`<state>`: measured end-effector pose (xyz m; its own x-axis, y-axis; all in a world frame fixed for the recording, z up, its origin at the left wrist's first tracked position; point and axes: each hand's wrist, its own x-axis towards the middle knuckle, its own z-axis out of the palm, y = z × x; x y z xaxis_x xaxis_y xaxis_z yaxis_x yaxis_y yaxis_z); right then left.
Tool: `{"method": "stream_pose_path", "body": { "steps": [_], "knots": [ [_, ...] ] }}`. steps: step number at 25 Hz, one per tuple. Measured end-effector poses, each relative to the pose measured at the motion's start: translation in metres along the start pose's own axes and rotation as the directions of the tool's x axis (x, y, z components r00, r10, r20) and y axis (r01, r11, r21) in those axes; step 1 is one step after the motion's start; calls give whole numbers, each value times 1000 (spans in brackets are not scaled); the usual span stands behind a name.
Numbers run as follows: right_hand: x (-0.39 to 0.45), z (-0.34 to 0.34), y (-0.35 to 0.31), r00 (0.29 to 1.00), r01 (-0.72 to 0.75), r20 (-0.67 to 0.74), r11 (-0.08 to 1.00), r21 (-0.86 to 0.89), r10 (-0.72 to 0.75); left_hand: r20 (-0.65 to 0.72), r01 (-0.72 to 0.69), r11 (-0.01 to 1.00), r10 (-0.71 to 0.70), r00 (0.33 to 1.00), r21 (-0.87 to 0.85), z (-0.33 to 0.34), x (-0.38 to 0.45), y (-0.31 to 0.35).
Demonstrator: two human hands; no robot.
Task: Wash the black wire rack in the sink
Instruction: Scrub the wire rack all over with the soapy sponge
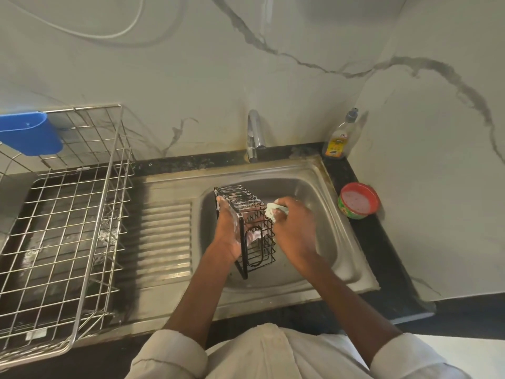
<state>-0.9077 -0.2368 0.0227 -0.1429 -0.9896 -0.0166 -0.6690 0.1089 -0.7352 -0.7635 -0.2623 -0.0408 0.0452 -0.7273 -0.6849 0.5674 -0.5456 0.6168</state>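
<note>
Two soapy hands over sink (314, 170), left hand (228, 228) gripping black wire rack (246, 228), right hand (293, 227) apparently pinching pale sponge (273, 210) against it

The wall (191, 64) is pale stone with dark grey wavy lines running across it. It turns a corner at the back right. A thin white cord (128, 26) loops over the wall at the top left. The counter (382, 258) is black and shiny, and its edge runs along the wall. A big silver wire basket (68, 228) sits on the left side. A blue plastic cup (30, 135) hangs on its back rim. A bottle (340, 138) with a yellow label stands in the corner. A small red tub (358, 200) sits on the counter near it. Soft light shines on the wall.
</note>
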Motion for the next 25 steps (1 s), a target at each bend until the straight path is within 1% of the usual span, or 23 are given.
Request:
{"method": "stream_pose_path", "body": {
  "steps": [1, 3, 8, 9, 11, 12, 13, 15, 16, 17, 18, 19, 20, 22, 23, 24, 25],
  "knots": [
    [0, 3, 0, 999, -49, 2, 998, 26, 49, -13, 12, 1000, -12, 1000, -24, 1, 0, 1],
    [2, 8, 0, 992, -129, 5, 987, 100, 129, -38, 33, 999, -33, 999, 23, 3, 1, 1],
    [14, 7, -2, 959, -272, -12, 932, 240, 283, 132, 72, 992, -86, 988, 108, 16, -17, -2],
    [17, 9, 2, 958, -279, 1, 924, 263, 288, 178, 63, 992, -81, 981, 105, 15, -20, -2],
    [19, 8, 6, 958, -269, -24, 922, 279, 287, 268, 56, 997, -67, 961, 51, 12, -21, -4],
    [19, 1, 3, 962, -250, -47, 935, 252, 270, 300, 58, 998, -59, 952, 14, 11, -22, -5],
    [20, -8, 0, 973, -200, -81, 966, 166, 216, 320, 60, 998, -50, 946, -21, 11, -22, -7],
    [19, -26, -7, 989, -50, -136, 999, 2, 50, 327, 55, 996, -30, 945, -69, 9, -19, -10],
    [21, -32, -10, 995, 17, -102, 1000, 7, -16, 336, 60, 994, -26, 941, -91, 10, -17, -10],
    [20, -33, -15, 998, 60, -5, 996, 67, -60, 348, 67, 991, -23, 937, -115, 12, -16, -10],
    [17, -31, -23, 988, 49, 131, 978, 204, -77, 363, 74, 986, -14, 932, -151, 13, -15, -10],
    [13, -25, -27, 971, 21, 223, 958, 285, -88, 369, 79, 980, -7, 929, -182, 15, -14, -10],
    [11, -20, -29, 968, 40, 224, 950, 309, -114, 364, 76, 975, 5, 931, -208, 15, -13, -10],
    [17, -17, -23, 986, 125, 101, 988, 89, -134, 375, 55, 967, 44, 926, -249, 9, -7, -10],
    [21, -20, -21, 991, 129, 24, 991, -36, -128, 382, 38, 967, 64, 922, -253, 6, -4, -11],
    [24, -24, -18, 994, 108, -19, 988, -112, -110, 394, 33, 964, 76, 916, -263, 4, -3, -12],
    [25, -26, -16, 991, 121, -32, 978, -173, -128, 403, 29, 961, 87, 911, -274, 3, -2, -12]
  ]
}}
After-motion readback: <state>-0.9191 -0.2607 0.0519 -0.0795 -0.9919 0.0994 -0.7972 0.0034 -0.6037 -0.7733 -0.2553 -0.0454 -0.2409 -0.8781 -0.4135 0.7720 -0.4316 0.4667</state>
